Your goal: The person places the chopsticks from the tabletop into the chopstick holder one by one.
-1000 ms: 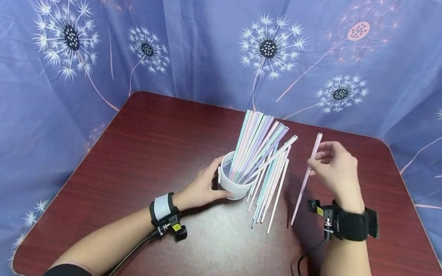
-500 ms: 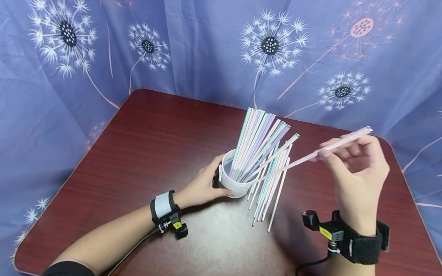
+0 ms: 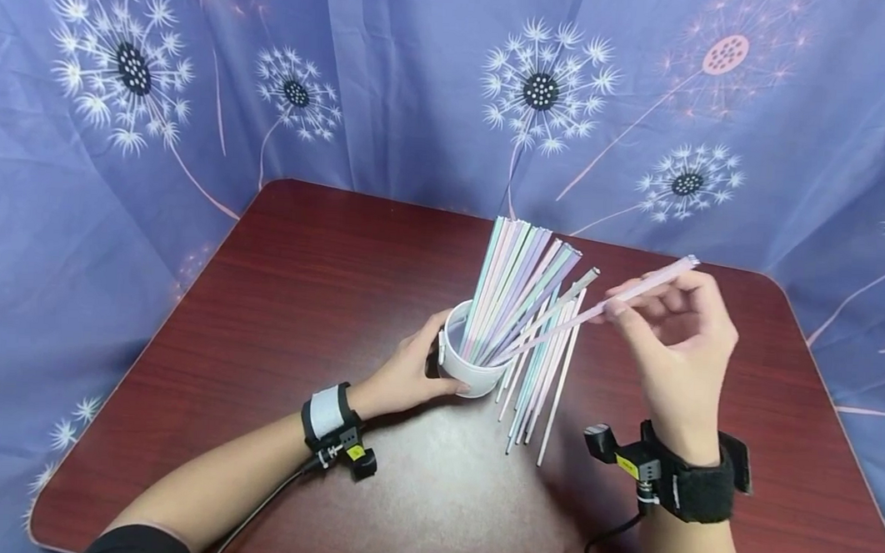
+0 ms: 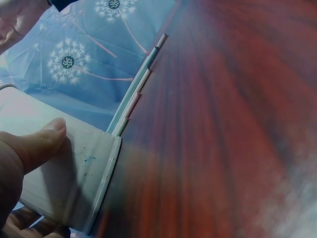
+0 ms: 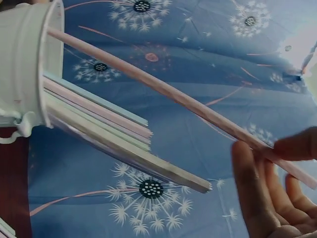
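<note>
My left hand (image 3: 406, 373) grips a small white bucket (image 3: 476, 382), its thumb (image 4: 47, 139) lying along the wall in the left wrist view. Several pastel straws (image 3: 513, 288) in pink, mint and lilac lean together inside the bucket. Between thumb and fingers, my right hand (image 3: 683, 343) pinches one long pink straw (image 3: 656, 278) near its upper end. This straw slants down to the left, and its lower end is inside the bucket's mouth in the right wrist view, apart from the bundle (image 5: 106, 119).
Several loose straws (image 3: 552, 391) lie on the dark red wooden table (image 3: 322, 287) just right of the bucket. A blue curtain (image 3: 422, 100) with dandelion prints hangs behind the table. Cables run from both wrist cameras.
My right hand has lifted the pink straw, tilted it toward the bucket and moved left, bringing its lower end into the mouth. The left hand and bucket stay in place.
</note>
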Tool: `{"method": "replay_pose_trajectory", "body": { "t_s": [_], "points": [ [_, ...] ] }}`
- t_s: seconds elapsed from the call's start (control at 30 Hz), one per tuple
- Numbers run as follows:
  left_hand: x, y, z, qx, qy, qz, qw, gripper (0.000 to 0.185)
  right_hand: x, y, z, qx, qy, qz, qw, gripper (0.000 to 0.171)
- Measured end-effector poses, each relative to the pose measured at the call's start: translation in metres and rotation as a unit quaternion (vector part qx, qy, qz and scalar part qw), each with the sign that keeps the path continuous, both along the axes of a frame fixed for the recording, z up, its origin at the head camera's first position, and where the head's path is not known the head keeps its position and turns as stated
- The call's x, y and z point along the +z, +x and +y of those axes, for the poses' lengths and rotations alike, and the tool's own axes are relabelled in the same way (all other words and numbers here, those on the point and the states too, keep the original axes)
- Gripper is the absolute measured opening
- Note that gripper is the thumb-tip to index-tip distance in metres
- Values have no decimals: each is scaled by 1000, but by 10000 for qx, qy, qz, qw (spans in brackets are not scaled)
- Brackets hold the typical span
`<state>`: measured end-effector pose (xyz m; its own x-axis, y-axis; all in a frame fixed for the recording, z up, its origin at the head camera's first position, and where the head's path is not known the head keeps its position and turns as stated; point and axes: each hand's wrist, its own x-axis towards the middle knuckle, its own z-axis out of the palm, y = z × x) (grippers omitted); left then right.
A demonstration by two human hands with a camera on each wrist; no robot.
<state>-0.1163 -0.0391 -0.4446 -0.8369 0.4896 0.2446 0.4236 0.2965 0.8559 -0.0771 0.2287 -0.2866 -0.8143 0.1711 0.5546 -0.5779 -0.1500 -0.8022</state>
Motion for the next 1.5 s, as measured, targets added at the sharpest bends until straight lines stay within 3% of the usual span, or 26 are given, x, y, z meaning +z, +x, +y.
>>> {"method": "replay_pose_trajectory", "body": {
  "t_s": [0.1,0.17,0.33,0.4,0.53,0.7,1.0,1.13,1.27,1.37,1.5],
  "points": [
    [0,0,0,-5,-30,5,10000,106,-3,0,0,142,969,-373,9945,26],
    [-1,-1,-1,-29,-9,-22,10000,106,-4,0,0,89,1632,-717,9839,21],
    [-1,-1,0,-76,71,-10,9999,105,-8,0,-1,-353,3016,-1423,9421,17],
    [-1,-2,1,-73,71,5,9999,105,-10,-2,-1,-374,3195,-1618,9329,17],
    [0,-2,1,-63,36,15,10000,105,-14,-7,-1,-409,3277,-1874,9251,16],
    [-1,-2,1,22,-49,13,10000,106,-18,-11,0,-719,3606,-1809,9122,18],
    [-1,-2,1,9,-48,-7,10000,105,-24,-21,22,-913,4550,-1768,8679,12],
    [-1,-3,0,19,-11,-4,10000,106,-42,-37,33,-1070,5013,-2023,8345,15],
    [-2,-3,0,9,-10,2,10000,105,-72,-55,45,-1038,5539,-2543,7860,24],
    [-1,-1,0,4,-55,-9,10000,105,-92,-63,49,-835,5760,-2983,7565,29],
    [1,-1,0,-5,-64,-20,10000,107,-106,-68,49,-534,5775,-3372,7415,32]
  ]
}}
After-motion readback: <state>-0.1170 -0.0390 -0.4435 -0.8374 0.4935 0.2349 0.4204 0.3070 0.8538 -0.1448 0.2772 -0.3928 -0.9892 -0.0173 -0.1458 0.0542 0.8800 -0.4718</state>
